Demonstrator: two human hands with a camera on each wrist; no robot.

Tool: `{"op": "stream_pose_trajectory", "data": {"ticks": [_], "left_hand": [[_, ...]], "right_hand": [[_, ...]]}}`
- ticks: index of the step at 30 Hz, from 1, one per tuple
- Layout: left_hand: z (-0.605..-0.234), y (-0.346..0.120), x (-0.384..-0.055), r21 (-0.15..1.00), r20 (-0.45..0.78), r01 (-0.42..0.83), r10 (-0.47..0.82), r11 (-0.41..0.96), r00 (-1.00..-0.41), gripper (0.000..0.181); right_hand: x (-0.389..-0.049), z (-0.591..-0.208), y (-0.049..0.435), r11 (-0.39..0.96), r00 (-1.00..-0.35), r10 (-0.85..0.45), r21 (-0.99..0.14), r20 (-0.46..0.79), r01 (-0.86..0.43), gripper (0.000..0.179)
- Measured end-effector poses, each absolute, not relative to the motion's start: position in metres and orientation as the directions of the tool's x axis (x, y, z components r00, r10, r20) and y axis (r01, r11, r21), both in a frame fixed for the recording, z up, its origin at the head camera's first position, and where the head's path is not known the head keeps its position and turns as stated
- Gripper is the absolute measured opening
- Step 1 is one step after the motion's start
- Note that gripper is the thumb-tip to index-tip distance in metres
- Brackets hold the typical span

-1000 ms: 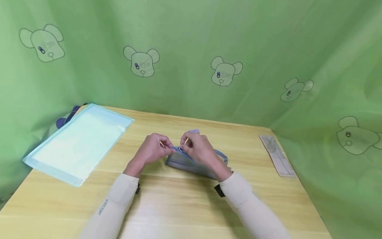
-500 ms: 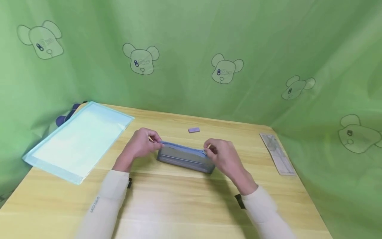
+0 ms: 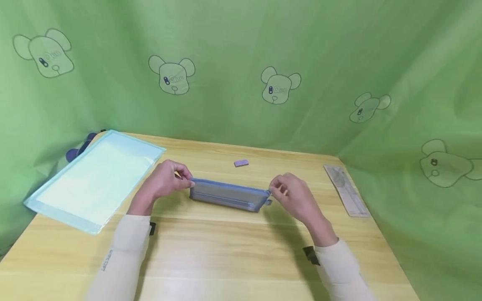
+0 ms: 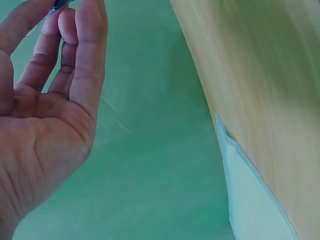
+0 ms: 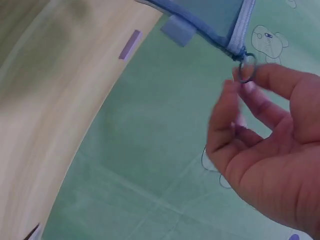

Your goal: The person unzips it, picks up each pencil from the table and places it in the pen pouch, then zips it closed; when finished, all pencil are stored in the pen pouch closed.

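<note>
A grey-blue mesh pencil case (image 3: 226, 195) is stretched between the two hands over the middle of the table, its blue zipper edge on top. My left hand (image 3: 162, 180) pinches its upper left corner between thumb and fingers; only a dark bit of that corner shows in the left wrist view. At the other end, my right hand (image 3: 297, 197) pinches the zipper pull's small ring (image 5: 241, 73) with thumb and index finger. The zipper slider sits at the right end of the case. A small fabric tab (image 5: 178, 30) sticks out from the case's side.
Beyond the case lies a purple eraser (image 3: 241, 163). A light-blue zip document folder (image 3: 64, 221) covers the table's left side. A flat clear pack of what look like rulers (image 3: 346, 190) lies near the right edge. Green curtain (image 3: 226, 121) encloses the table (image 3: 211, 259).
The right hand has moved right along the zipper with its pull, to the case's right end. The left hand has shifted left with its corner. The case now looks straight along its top.
</note>
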State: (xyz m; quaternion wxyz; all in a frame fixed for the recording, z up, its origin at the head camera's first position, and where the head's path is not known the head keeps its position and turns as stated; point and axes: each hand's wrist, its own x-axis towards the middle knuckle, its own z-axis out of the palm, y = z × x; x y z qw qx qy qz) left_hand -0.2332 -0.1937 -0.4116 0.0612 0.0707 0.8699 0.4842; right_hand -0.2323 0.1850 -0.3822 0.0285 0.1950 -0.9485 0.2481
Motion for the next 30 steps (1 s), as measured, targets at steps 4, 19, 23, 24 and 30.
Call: {"op": "stream_pose_trajectory", "data": {"ticks": [4, 19, 23, 24, 30], "left_hand": [[-0.411, -0.194, -0.235, 0.868, -0.070, 0.042, 0.205, 0.495, -0.976, 0.009], [-0.412, -0.176, -0.241, 0.880, 0.007, 0.132, 0.264, 0.456, -0.964, 0.013], [-0.407, -0.176, -0.243, 0.875, 0.025, 0.151, 0.269, 0.460, -0.963, 0.014], [-0.406, -0.177, -0.243, 0.872, 0.029, 0.154, 0.266, 0.465, -0.963, 0.014], [-0.410, -0.185, -0.243, 0.854, 0.056, 0.173, 0.244, 0.491, -0.968, 0.016]], "right_hand": [[-0.233, -0.388, 0.164, 0.755, -0.872, -0.467, -0.447, 0.145, -0.479, 0.037], [-0.221, -0.400, 0.199, 0.886, -0.911, -0.348, -0.239, 0.222, -0.397, 0.017], [-0.209, -0.401, 0.235, 0.962, -0.945, -0.181, -0.152, 0.274, -0.228, 0.024], [-0.207, -0.402, 0.240, 0.973, -0.949, -0.152, -0.130, 0.275, -0.193, 0.025], [-0.199, -0.425, 0.242, 0.991, -0.988, -0.116, -0.057, 0.103, -0.123, 0.022]]}}
